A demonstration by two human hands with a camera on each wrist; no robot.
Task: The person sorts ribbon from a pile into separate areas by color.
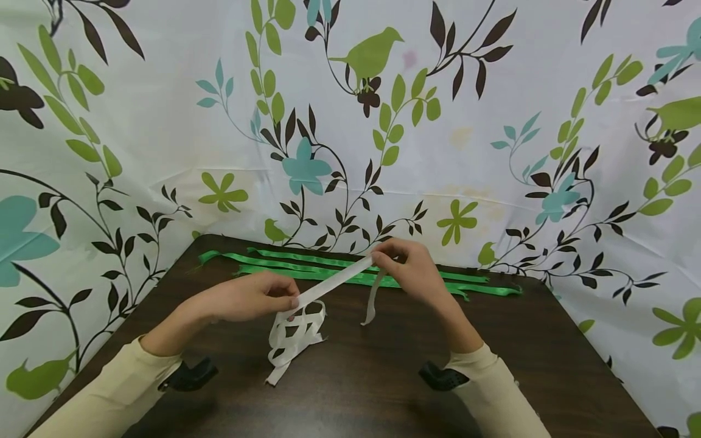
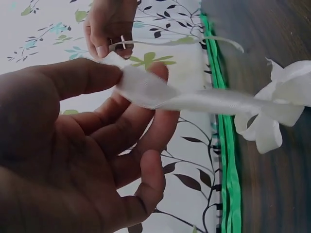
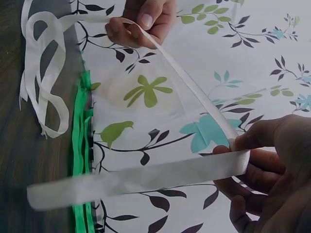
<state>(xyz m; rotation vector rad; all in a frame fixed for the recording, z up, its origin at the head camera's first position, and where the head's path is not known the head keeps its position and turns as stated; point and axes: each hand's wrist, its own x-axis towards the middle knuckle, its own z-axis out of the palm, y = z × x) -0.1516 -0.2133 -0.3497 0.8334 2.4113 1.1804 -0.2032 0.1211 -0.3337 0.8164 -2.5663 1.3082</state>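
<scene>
A white satin ribbon point(image 1: 335, 281) runs taut and slanting up between the two hands above the table. My left hand point(image 1: 257, 297) pinches it between thumb and fingertips at the lower end of that stretch. Higher and to the right, my right hand point(image 1: 409, 267) pinches it too, and a short free tail point(image 1: 372, 298) hangs down from those fingers. Below the left hand the rest of the ribbon lies in a loose looped heap point(image 1: 296, 340). In the right wrist view, the tail point(image 3: 141, 179) folds over the fingers.
Several green ribbons point(image 1: 306, 274) lie stretched side by side along the back of the dark wooden table point(image 1: 350, 401). A white cloth backdrop point(image 1: 350, 146) printed with leaves, birds and flowers stands behind and at both sides. Dark wrist devices point(image 1: 191, 376) sit under the sleeves.
</scene>
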